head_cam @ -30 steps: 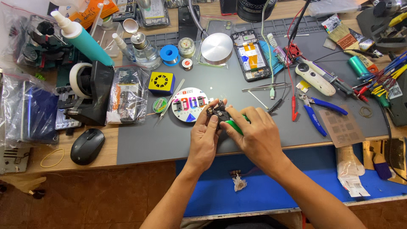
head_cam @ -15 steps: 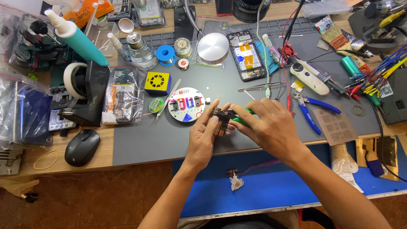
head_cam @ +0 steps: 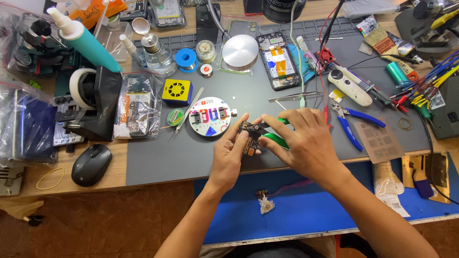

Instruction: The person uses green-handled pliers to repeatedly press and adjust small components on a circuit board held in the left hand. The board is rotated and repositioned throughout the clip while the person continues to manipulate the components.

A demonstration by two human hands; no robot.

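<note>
a small dark circuit board [head_cam: 250, 136] with gold contacts sat pinched between the left hand's [head_cam: 228, 157] fingertips, over the smooth grey work mat [head_cam: 158, 157]. the right hand [head_cam: 306, 141] gripped green-handled tweezers [head_cam: 274, 138] against the board. just beyond lay a round white parts dish [head_cam: 210, 123] and blue-handled pliers [head_cam: 351, 125].

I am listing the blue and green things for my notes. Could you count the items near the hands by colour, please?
Green: 2 (green-handled tool in the right hand, green solder reel)
Blue: 2 (blue-handled pliers, blue wire spool)
Yellow: 1 (yellow square box)
Black: 1 (computer mouse)
Total: 6
The left hand holds a small circuit board.
</note>
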